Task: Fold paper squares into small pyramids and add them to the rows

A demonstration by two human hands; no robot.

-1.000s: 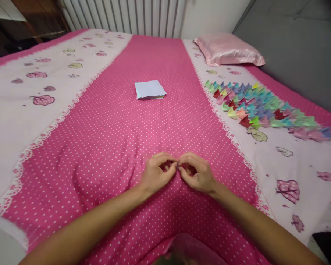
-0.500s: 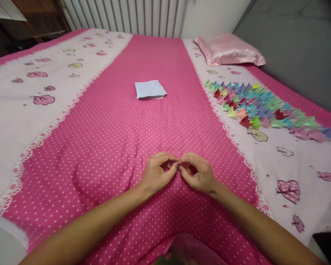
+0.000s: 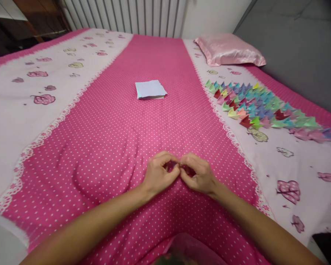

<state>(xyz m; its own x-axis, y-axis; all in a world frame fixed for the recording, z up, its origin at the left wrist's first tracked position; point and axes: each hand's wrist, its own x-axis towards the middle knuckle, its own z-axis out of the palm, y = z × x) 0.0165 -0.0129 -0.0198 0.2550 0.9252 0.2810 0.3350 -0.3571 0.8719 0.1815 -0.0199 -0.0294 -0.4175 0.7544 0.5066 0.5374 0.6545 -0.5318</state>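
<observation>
Pink bed cover (image 3: 113, 110): white-dotted down the middle, with pale bands of printed trees on both sides and lace patterns along the seams.
Left hand (image 3: 161, 171): above the dotted strip, thumb and forefinger curved into a narrow ring, their tips against the right hand's.
Right hand (image 3: 198, 173): bent the same way, tips drawn close together, meeting the left ones.
Between the fingertips: too small and covered a spot; I cannot tell whether anything is pinched there.
Paper stack (image 3: 150, 89): lying on the dotted strip beyond the hands, well apart from them, a pale sheet on top.
Folded papers (image 3: 251, 109): pointed, standing in close rows on the right pale band, in green, blue, red, purple, pink and yellow.
Pillow (image 3: 230, 49): shiny pale pink, beyond the rows, near a grey panel (image 3: 298, 48).
Radiator (image 3: 127, 16): white ribs at the bed's far edge.
Dark object (image 3: 328, 246): lower right corner, partly cut off.
</observation>
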